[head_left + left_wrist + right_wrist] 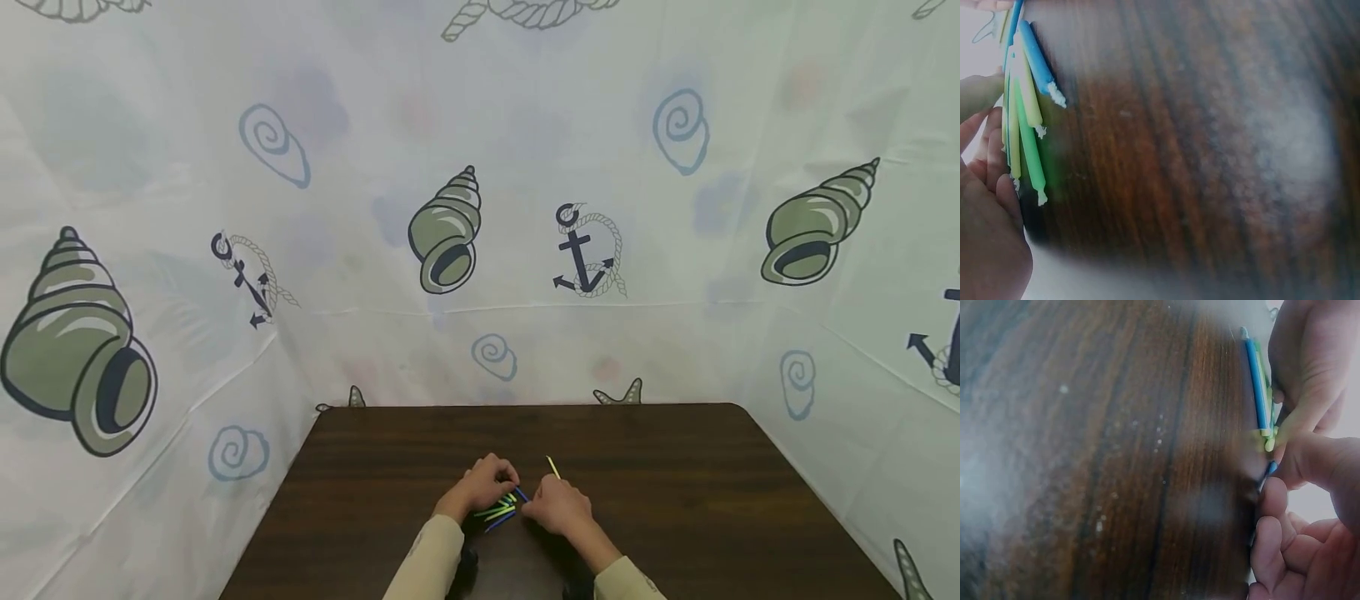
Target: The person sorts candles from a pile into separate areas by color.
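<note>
Sleeves, two, cream: the left sleeve (429, 557) and the right sleeve (624, 578) reached in from the near edge, each with a dark object showing near the wrist (too shadowed to identify).

Left hand (483, 481), one: fingers bent, tips drawn toward one end of a blue stick (522, 493); whether they pinched it or merely touched it, one could not tell.

Right hand (558, 505), one: thumb and forefinger pinched that same blue stick, which bridged the small gap between the hands; the remaining fingers were curled.

Loose sticks, assorted, thin: a cluster on the tabletop (675, 492), just beside the left hand, between it and the right. It included a green stick (1030, 147), a yellow stick (1029, 94) and a second blue stick (1036, 56), the last along the cluster's near side. Their visible ends were white and ragged.

Pale yellow stick (553, 467), one: projected past the far side of the right hand; whether held or lying behind, unclear.

Table, one: dark brown wood grain, rounded far corners.

Backdrop (525, 125), white cloth: printed with shells, anchors, rope and starfish, hung around the table's far side and flanks.
</note>
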`<state>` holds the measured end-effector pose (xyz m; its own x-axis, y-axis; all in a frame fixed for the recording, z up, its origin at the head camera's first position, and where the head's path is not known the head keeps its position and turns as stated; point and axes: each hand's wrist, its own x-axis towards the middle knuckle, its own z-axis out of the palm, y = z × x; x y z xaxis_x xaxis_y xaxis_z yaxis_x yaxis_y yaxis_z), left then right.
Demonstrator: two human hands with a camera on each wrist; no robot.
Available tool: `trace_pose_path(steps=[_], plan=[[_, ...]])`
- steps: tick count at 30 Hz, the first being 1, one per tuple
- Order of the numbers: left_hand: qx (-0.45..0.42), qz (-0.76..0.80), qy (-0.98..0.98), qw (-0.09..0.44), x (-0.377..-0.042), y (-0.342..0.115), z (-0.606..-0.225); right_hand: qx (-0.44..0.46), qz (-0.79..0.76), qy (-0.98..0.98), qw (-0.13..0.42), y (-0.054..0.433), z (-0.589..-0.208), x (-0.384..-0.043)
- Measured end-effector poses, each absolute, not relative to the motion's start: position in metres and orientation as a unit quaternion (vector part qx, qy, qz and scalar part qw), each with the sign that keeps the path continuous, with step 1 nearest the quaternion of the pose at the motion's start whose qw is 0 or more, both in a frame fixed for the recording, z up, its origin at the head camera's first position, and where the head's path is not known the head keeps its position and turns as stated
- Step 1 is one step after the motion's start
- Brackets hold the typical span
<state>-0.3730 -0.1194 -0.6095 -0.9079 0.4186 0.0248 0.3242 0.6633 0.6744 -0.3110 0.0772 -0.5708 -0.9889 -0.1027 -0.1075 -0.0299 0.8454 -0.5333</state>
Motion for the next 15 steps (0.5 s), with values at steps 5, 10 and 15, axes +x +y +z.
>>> trace_pose_path(steps=[5,10,15], plan=[[0.215,0.352,0.908,0.068,-0.374,-0.116,-0.608,-0.032,-0.277,0.958,0.07,0.083,-0.571,-0.31],[0.214,0.35,0.91,0.067,-0.372,-0.116,-0.603,-0.044,-0.291,0.953,0.067,0.086,-0.569,-0.309],[0.207,0.348,0.911,0.074,-0.365,-0.119,-0.598,-0.05,-0.296,0.952,0.057,0.084,-0.569,-0.307]])
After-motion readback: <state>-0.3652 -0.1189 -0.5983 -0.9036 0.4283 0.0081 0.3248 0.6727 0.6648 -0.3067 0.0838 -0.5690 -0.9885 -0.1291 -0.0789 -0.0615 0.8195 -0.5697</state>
